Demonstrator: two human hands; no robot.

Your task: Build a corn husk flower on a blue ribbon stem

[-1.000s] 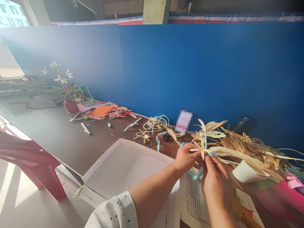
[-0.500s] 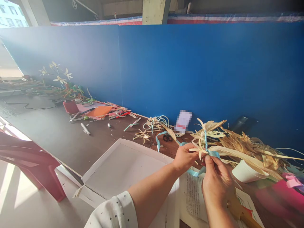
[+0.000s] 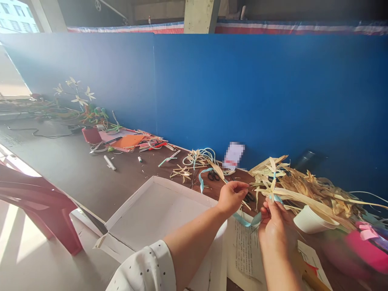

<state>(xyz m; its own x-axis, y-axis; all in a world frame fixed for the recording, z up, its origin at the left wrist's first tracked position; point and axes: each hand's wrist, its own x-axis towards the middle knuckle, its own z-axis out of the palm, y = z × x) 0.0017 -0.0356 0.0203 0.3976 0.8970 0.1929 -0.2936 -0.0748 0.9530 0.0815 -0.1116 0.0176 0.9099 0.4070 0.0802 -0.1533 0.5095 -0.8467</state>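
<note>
My right hand (image 3: 276, 220) pinches the base of a husk flower (image 3: 270, 189) with pale petals, its stem wrapped in light blue ribbon. A loose length of blue ribbon (image 3: 241, 220) trails left below that hand. Just left of the flower, my left hand (image 3: 230, 199) is off it, fingers stretched to the right with nothing seen in them. Close behind its fingertips lies a dark, scissor-like handle (image 3: 250, 197), partly hidden. Black scissors (image 3: 213, 175) rest farther back beside another curl of blue ribbon (image 3: 202, 178).
A white open box (image 3: 157, 210) lies in front, printed paper (image 3: 247, 246) right of it. Dried husks (image 3: 318, 186) and a white cup (image 3: 315, 220) are at right. A blue partition (image 3: 242, 89) stands behind the table; a red chair (image 3: 36, 206) is at left.
My left hand has let go of the flower and moved slightly left. My right hand has shifted the flower a little right and lower.
</note>
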